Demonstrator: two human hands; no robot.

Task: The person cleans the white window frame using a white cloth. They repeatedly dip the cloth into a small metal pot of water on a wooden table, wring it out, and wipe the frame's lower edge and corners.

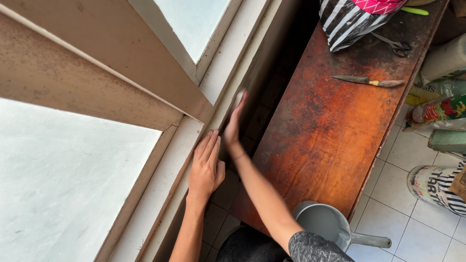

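Whitish window ledge (pixel 191 133) under work: right hand (pixel 234 121) grasps a small pale pad (pixel 239 97), rubbing its far stretch; left hand (pixel 206 167) rests flat, released; most looks untouched.

Bright window daylight, sharp overall; right hand (pixel 234 122) motion-blurred.

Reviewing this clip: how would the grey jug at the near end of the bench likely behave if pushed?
The grey jug looks like thin plastic, so probably light and easy to slide. It stands at the wooden bench's edge, handle overhanging, so a push might tip it off. Its contents cannot be seen.
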